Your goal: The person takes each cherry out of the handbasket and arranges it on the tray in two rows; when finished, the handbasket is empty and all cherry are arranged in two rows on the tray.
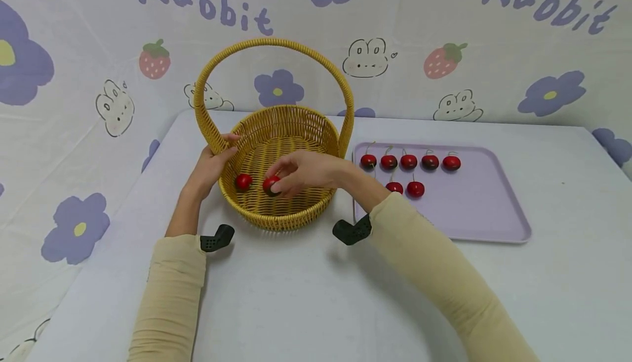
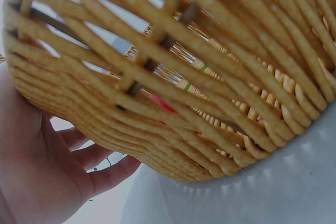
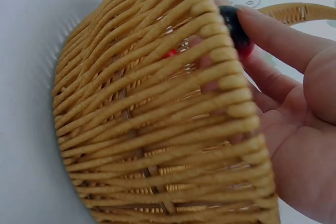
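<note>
A yellow wicker basket (image 1: 276,220) with a tall arched handle stands on the table. My left hand (image 1: 211,164) grips its rim at the left, beside the foot of the handle. In the left wrist view, that hand (image 2: 50,166) shows against the woven side. Over the basket's inside, my right hand (image 1: 308,173) pinches a dark red cherry (image 1: 270,186) between thumb and fingers. The right wrist view shows this cherry (image 3: 239,31) just past the rim, its near side almost black. Another red cherry (image 1: 243,181) lies in the basket, at the left.
To the right is a pale purple tray (image 1: 474,208). Several stemmed cherries (image 1: 408,162) sit on it in two rows, partly behind my right forearm. A printed cloth (image 1: 316,27) hangs behind the white table (image 1: 296,296).
</note>
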Motion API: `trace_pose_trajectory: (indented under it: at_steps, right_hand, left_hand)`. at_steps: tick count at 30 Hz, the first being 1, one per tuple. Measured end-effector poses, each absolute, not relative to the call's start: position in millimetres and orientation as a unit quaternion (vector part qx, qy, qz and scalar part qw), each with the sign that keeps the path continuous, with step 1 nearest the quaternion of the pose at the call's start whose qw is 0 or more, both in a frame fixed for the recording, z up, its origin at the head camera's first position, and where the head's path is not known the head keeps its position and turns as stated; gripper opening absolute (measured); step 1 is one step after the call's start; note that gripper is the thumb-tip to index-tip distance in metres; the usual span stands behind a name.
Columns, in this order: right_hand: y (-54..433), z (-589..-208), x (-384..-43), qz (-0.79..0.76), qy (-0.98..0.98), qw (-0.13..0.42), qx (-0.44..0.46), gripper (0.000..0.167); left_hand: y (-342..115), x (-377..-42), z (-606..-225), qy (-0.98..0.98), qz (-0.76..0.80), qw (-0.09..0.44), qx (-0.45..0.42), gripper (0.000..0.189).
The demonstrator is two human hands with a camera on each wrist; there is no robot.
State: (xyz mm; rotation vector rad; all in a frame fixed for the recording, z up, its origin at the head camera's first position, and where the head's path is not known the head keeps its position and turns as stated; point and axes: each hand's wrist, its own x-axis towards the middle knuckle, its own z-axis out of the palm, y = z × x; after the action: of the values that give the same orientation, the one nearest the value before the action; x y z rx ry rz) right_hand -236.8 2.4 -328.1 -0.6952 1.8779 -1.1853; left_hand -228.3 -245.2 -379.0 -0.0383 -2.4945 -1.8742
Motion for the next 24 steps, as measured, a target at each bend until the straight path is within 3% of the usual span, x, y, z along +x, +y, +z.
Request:
trace_pose_trajectory:
  at_steps: [12,24]
  right_hand:
    - [29,-322,-231,-0.529,0.736,0.331,-0.263,0.033]
    - [62,-309,-219,-0.54,0.746,0.299,-0.25,0.035]
  left_hand:
    - [-245,-227,-381,-0.798,-0.602,0.008,-0.014,0.037]
    - [-245,-228,-378,-0.797,-0.604,0.006,-0.013,0.037]
